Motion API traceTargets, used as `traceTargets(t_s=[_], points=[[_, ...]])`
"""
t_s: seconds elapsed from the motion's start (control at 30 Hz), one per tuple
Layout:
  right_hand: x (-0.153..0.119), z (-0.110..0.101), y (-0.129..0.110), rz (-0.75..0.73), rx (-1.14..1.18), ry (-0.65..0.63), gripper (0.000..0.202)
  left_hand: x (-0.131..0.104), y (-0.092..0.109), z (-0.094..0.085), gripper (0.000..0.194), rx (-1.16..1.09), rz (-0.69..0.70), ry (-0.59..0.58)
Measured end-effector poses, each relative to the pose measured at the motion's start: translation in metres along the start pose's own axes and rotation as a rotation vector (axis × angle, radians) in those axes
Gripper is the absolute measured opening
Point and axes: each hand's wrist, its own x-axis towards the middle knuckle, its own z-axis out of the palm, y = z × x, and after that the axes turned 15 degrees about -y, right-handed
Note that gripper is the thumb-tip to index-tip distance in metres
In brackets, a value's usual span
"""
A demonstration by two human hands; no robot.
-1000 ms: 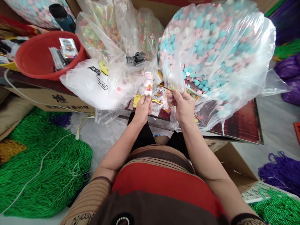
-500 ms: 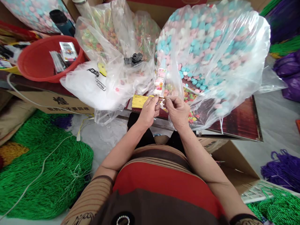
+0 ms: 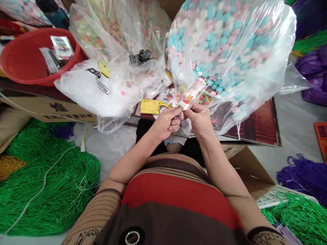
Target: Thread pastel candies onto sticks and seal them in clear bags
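Note:
A small clear bag of candy (image 3: 192,92) with a printed label tilts to the upper right, its gathered end between my hands. My left hand (image 3: 167,121) is closed, thumb and forefinger pinched at that end. My right hand (image 3: 200,119) is closed there too, its fingers meeting the left ones; the fingertips hide what lies between them. Just left of my hands lies a bundle of yellow twist ties (image 3: 150,106). Several small printed packets (image 3: 168,95) lie behind my left hand. Ring-shaped candies (image 3: 205,98) show behind my right hand.
A large clear bag of pink, blue and white candies (image 3: 230,44) fills the table's back right. Bags of ring candies (image 3: 102,37) stand at the back left, beside a red basin (image 3: 20,58). A white printed plastic bag (image 3: 99,92) lies in front. Green cords (image 3: 51,177) cover the floor at left.
The small candy bag has tipped from upright to leaning right. My hands have come together at its gathered end. The view has shifted slightly.

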Motion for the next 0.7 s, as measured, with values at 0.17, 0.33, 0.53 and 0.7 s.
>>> traceTargets(t_s=[0.17,0.33,0.53,0.7], points=[[-0.005,-0.01,0.0,0.047,0.145,-0.163,0.055,-0.008,-0.002,-0.004,0.051,-0.125,-0.191,-0.186],[-0.008,-0.016,0.01,0.06,0.169,-0.3,0.051,-0.008,-0.006,-0.002,0.052,-0.192,-0.207,-0.246],[-0.001,-0.003,0.029,-0.083,-0.11,0.083,0.038,0.005,-0.017,0.003,0.041,-0.132,0.015,-0.025],[0.0,0.001,0.025,-0.246,-0.619,0.247,0.023,0.021,-0.029,0.0,0.033,0.019,0.25,0.179]])
